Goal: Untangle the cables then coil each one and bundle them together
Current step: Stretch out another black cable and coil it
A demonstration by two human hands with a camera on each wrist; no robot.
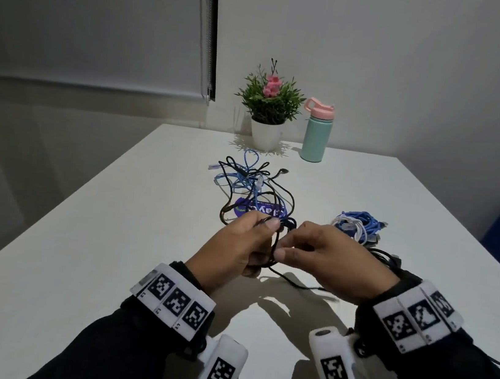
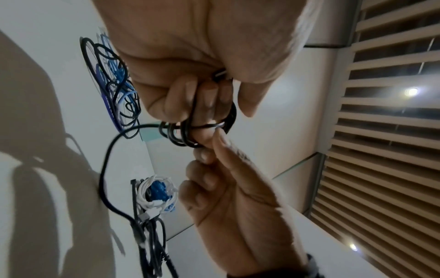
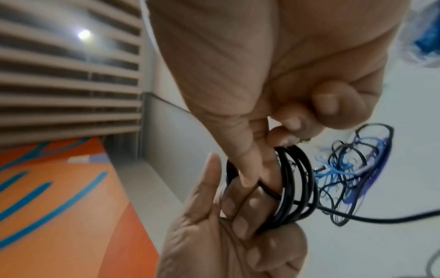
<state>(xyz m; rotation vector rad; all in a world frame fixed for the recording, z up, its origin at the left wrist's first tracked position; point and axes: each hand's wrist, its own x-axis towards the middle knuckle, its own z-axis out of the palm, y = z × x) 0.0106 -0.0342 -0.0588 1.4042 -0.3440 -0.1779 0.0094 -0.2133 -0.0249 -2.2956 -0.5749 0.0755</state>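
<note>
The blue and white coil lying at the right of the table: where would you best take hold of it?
Probably across its rim. The blue and white coil lies flat on the table, wound into a ring, so a hand from above could pinch all the turns together at one side. Gripping a single strand would likely pull the ring loose.

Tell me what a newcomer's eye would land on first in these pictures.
First, the two hands meeting over the white table: the left hand grips a small black cable coil while the right hand pinches its strand. Behind them lies a blue-and-black cable tangle, and a coiled blue-and-white bundle sits to the right.
</note>
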